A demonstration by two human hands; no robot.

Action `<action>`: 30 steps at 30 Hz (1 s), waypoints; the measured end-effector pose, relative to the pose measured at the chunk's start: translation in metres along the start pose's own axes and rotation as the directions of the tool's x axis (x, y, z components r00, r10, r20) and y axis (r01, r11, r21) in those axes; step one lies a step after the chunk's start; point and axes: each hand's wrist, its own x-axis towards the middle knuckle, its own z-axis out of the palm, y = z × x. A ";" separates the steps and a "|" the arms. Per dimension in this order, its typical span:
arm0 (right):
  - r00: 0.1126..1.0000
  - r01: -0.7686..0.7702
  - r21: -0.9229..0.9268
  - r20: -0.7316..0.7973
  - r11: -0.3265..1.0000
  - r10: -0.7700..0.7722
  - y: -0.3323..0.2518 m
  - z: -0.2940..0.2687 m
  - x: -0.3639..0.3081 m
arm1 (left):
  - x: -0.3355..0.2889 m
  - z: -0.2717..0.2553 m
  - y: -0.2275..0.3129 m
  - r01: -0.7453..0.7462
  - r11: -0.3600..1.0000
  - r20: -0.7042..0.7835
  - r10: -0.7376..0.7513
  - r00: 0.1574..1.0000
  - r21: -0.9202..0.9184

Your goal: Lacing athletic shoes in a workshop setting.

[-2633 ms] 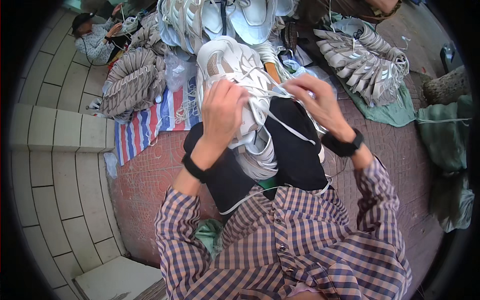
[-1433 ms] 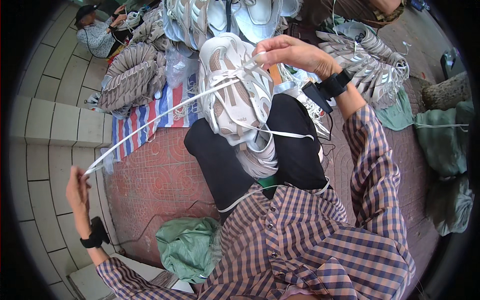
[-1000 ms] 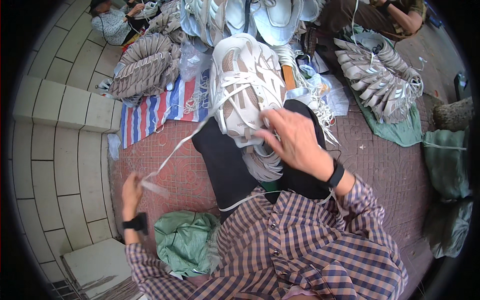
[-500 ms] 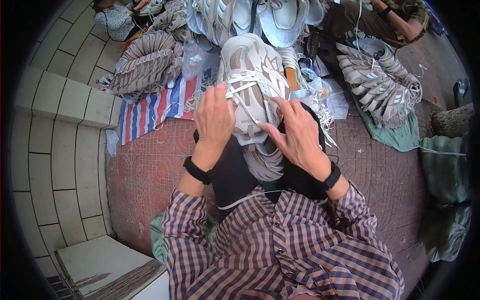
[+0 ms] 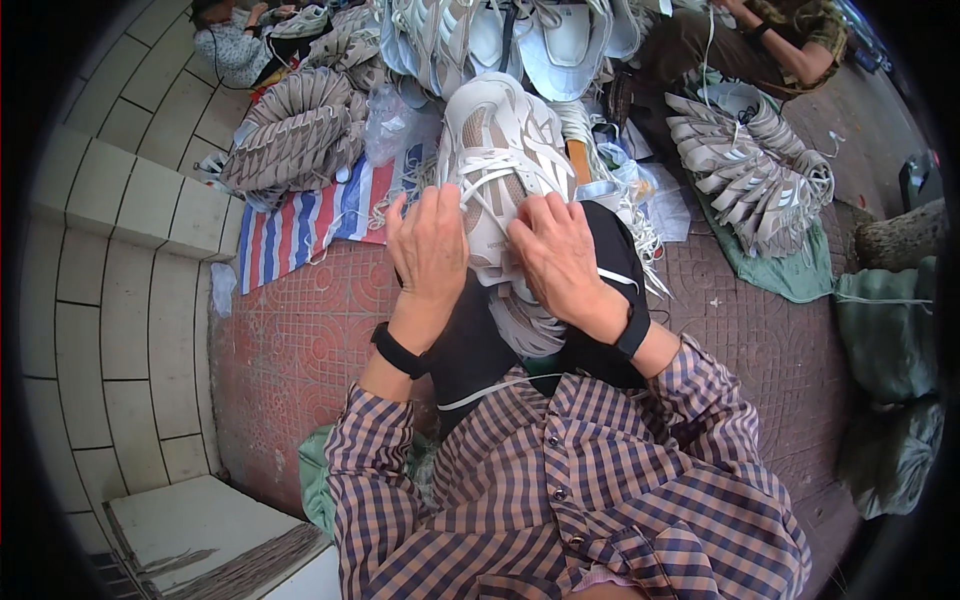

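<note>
Between the fingers of both hands, at the middle of the view, lies a stack of white shoe uppers (image 5: 500, 160) resting on the person's black-trousered knee (image 5: 480, 340). One left hand (image 5: 430, 250) has its fingers curled over the stack's left side, pressing on a white strap (image 5: 495, 165); whether it pinches the strap cannot be told. One right hand (image 5: 555, 255) lies just beside it, fingers bent down onto the near part of the same stack, touching it. Each wrist wears one black band. A checked shirt (image 5: 560, 500) fills the near edge.

Far right sits one fanned pile of grey and white pieces (image 5: 750, 170) on a green cloth (image 5: 790, 275). Far left lies a second fanned pile (image 5: 295, 135) on a striped sheet (image 5: 300, 220). More white uppers are heaped at the far edge. Two other people sit at the far corners. Underfoot is red patterned paving (image 5: 290, 340), with a pale tiled step (image 5: 110, 260) on the left.
</note>
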 end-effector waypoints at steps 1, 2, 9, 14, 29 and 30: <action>0.999 0.019 -0.042 -0.040 0.999 -0.021 0.004 0.003 0.003 | 0.002 -0.002 0.000 -0.056 0.998 -0.007 0.056 0.998 0.013; 0.999 0.023 -0.042 -0.041 0.999 -0.025 0.008 0.001 0.007 | 0.002 -0.003 -0.003 -0.053 0.998 -0.009 0.054 0.999 0.015; 0.897 -0.436 0.832 0.374 0.343 0.235 0.072 -0.021 -0.003 | -0.008 -0.008 -0.018 -0.167 0.983 0.065 0.162 0.985 0.078; 0.932 -0.361 0.625 0.260 0.692 0.252 0.080 -0.016 -0.011 | -0.015 -0.015 -0.021 -0.221 0.975 0.188 0.214 0.959 0.018; 0.943 -0.268 0.452 -0.060 0.851 0.329 0.103 0.025 0.024 | 0.008 0.027 0.011 -0.132 0.987 0.045 0.128 0.991 0.092; 0.936 -0.198 0.371 -0.202 0.907 0.287 0.108 0.028 0.036 | 0.007 0.028 0.012 -0.136 0.986 0.044 0.133 0.990 0.093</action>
